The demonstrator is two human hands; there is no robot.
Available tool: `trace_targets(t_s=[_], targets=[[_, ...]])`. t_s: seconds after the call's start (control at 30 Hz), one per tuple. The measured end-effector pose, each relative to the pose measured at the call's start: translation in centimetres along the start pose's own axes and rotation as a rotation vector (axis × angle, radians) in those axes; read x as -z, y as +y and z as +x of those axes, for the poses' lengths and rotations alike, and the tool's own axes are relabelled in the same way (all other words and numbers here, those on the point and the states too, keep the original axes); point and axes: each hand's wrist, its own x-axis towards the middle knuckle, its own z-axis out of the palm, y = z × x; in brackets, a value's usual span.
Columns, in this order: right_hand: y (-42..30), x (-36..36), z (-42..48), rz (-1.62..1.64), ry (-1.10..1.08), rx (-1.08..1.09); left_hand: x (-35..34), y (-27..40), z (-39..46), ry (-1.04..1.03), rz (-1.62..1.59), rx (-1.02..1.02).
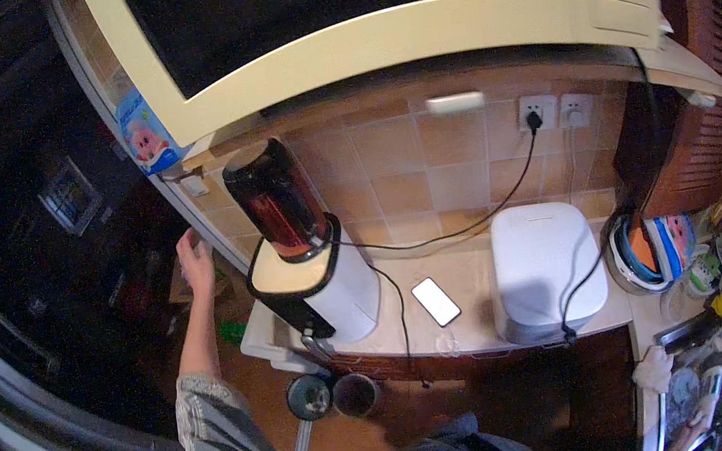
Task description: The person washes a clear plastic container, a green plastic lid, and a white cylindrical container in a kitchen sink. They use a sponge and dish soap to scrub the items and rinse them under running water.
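My left hand [196, 266] reaches out beside the door frame, fingers partly bent and apart, with nothing visible in them. Nearest to it on the counter stands a white countertop appliance [351, 303] with a cream top and black handle. A dark see-through jar [279, 206], reddish inside, rests tilted against or on that top. At the lower right edge, what looks like my right hand [691, 434] is over a metal sink [661, 415], close to a pale elongated object [710, 394]. Whether it grips this object is unclear. A whitish crumpled thing [655, 370] lies on the sink's rim.
A phone with a bright screen [436, 301] lies on the counter [464, 266] beside a white lidded box [543, 262]. A black cord [497, 206] runs to the wall socket [535, 112]. Overhead juts a cream microwave [350, 47]. Two bins [356, 394] stand on the floor.
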Motion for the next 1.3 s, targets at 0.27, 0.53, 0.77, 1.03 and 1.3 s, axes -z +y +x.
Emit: trace_targets(t_s=[0.27,0.53,0.77,1.03,1.3], targets=[[-2.7,-5.0,-9.6,0.056,0.066,0.030,-20.5,-14.7,15.1,-0.115,-0.321,0.209],[-3.4,-6.9,-12.2,0.066,0.094,0.034,-25.1,-21.5,20.6,-0.194,-0.196,0.133],[-2.2,-7.5,-11.0,0.128,0.075,0.018,-24.0,-25.6,25.9,-0.322,-0.136,0.177],[-4.8,-5.5,-9.4,0.100,0.082,0.026,-23.3,-24.9,18.0,-0.160,-0.290,0.262],[-8.8,4.7,-4.8,0.250,0.109,0.073,-18.1,-22.3,-5.3,0.124,-0.487,0.105]])
